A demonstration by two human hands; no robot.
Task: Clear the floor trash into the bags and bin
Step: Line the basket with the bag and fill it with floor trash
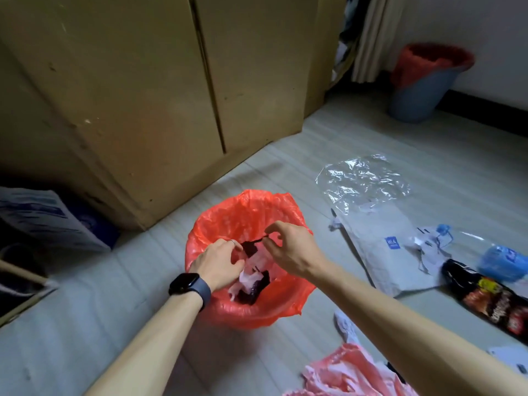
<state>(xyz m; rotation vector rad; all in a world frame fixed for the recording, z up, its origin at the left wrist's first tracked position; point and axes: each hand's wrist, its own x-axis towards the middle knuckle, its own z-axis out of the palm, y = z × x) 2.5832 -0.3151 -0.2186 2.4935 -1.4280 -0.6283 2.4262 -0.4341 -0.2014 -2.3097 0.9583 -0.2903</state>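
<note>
While the left hand [220, 264] clutches pale crumpled wrappers [253, 278] and the right hand [288, 250] pinches a dark scrap [251, 247] over the red-lined bin [248, 204], pushing too hard could drag its thin liner off the rim.

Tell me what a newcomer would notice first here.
A bin lined with a bright red plastic bag sits centre frame. Over its mouth the left hand grips crumpled pink-and-dark wrappers while the right hand pinches their dark edge. Crinkled clear plastic film lies right of it.
</note>
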